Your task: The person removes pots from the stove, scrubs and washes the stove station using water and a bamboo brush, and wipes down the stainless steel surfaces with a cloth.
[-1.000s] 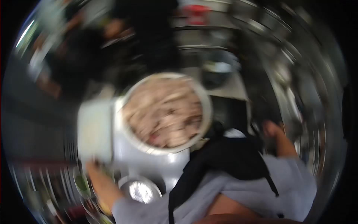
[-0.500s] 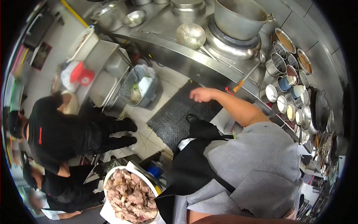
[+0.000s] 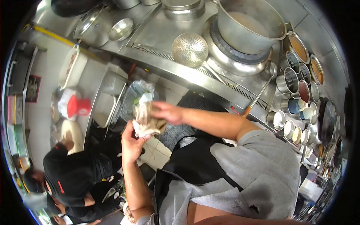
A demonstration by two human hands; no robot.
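Note:
A crumpled, stained beige cloth [image 3: 148,122] is bunched up between my two hands in front of my apron. My left hand [image 3: 132,144] is closed on its lower left edge, thumb and fingers gripping the fabric. From the other side my right hand [image 3: 168,113] closes on the upper right of the cloth; its fingers are a little blurred. Just beyond the cloth stands a bin [image 3: 129,95] lined with a clear bag, partly covered by the cloth and hands.
A large pot [image 3: 251,45] sits on the burner, beside a perforated skimmer [image 3: 190,50]. A ladle [image 3: 258,93] lies at the stove's right, near several seasoning containers [image 3: 288,129]. Two co-workers in black [image 3: 73,176] stand at the left by a counter with a red object [image 3: 78,107].
Both hands now hold the cloth, whereas only my right hand showed before, reaching out over the floor mat. The bowl of meat has almost left the view at the bottom.

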